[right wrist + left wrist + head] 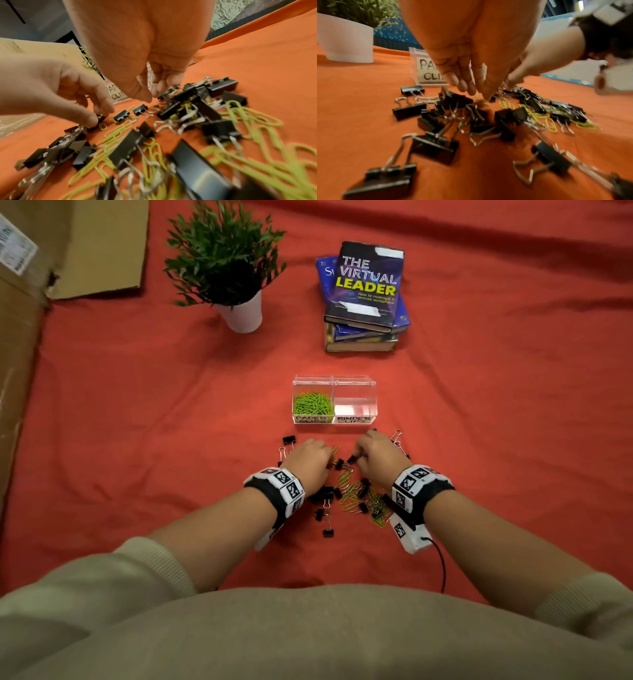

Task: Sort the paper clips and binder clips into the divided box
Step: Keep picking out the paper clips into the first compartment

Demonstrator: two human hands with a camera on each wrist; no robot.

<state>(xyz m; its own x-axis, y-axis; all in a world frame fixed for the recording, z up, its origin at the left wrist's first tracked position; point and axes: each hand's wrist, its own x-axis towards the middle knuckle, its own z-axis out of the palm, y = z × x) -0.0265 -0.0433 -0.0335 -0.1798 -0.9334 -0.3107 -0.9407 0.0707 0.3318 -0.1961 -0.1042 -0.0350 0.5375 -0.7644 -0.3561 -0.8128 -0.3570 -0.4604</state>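
Note:
A clear divided box (334, 419) stands beyond my hands. Its left cell, marked PAPER CLIPS, holds green paper clips (312, 402); the BINDER CLIPS cell (354, 405) looks bare. Black binder clips (327, 494) and green paper clips (346, 494) lie mixed on the cloth between my wrists. My left hand (310, 460) reaches down and its fingertips (485, 94) pinch together at a green paper clip (479, 99), beside a small binder clip. My right hand (373, 453) hangs with curled fingers (158, 90) just over a small binder clip (139, 110); whether it holds anything is hidden.
A potted plant (236, 285) stands at the back left and a stack of books (364, 299) at the back right. Cardboard (20, 354) lines the left edge. Stray binder clips (289, 440) lie left of my left hand.

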